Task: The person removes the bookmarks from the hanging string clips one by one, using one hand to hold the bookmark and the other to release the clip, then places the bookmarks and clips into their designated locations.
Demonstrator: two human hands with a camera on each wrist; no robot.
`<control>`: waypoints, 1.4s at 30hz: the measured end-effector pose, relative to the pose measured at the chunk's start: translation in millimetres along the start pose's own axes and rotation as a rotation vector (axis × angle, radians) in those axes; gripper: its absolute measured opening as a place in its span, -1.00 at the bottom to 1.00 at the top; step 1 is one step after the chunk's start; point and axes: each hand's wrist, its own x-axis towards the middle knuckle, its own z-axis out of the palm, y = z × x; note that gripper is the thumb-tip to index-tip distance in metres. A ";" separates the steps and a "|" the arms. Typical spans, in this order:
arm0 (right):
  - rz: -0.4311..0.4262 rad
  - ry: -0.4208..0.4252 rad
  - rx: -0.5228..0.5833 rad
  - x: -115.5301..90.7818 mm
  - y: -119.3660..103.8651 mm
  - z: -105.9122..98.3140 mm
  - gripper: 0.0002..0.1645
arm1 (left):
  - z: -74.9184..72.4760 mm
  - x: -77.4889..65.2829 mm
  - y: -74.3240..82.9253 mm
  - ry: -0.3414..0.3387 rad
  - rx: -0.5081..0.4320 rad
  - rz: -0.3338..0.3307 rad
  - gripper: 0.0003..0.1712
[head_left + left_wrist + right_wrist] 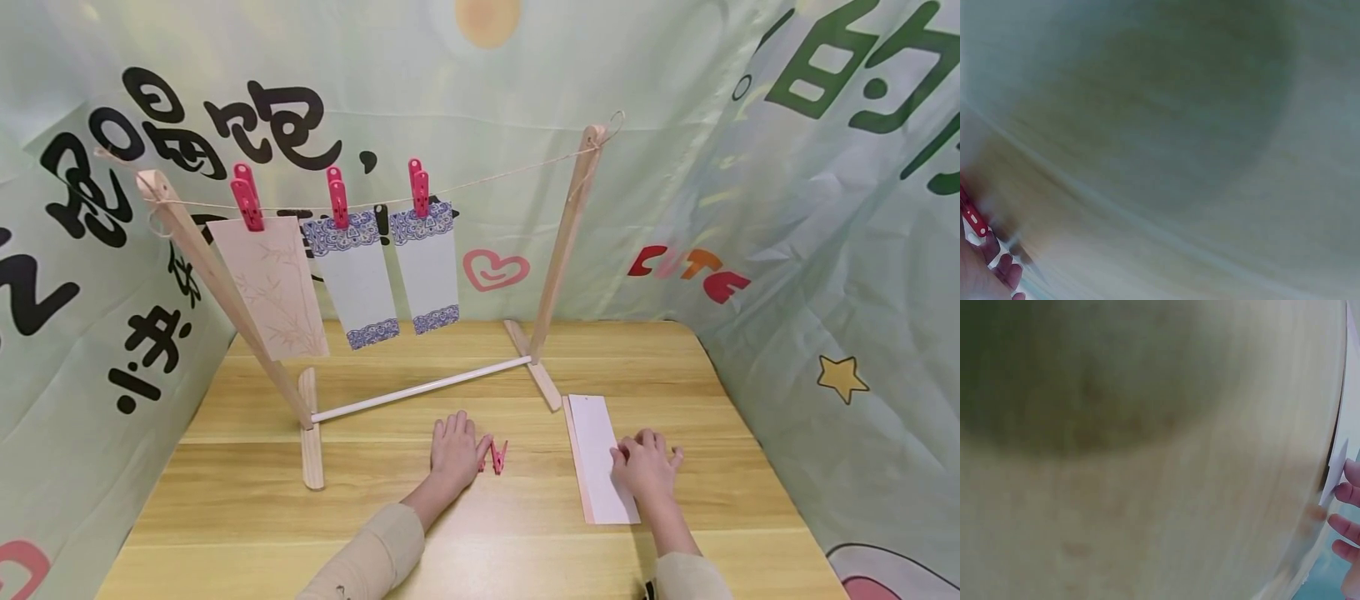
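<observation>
My left hand lies on the table with its fingers stretched forward, its thumb right at one of the small red clothespins. A red clothespin also shows beside the fingertips in the left wrist view. At the right, my right hand pinches the right edge of a white paper strip. The edge of that paper stands slightly raised by the fingers in the right wrist view. Beneath the white strip, a pink paper strip shows along the left side.
A wooden rack with a left post, right post and white bottom bar stands behind the hands. From its string hang a pink patterned card and two blue-bordered cards, each under a red clothespin.
</observation>
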 end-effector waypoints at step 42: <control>-0.133 0.228 0.234 20.4 -64.2 -26.2 -0.74 | -95.6 9.6 -29.1 0.158 -0.028 -0.011 -0.37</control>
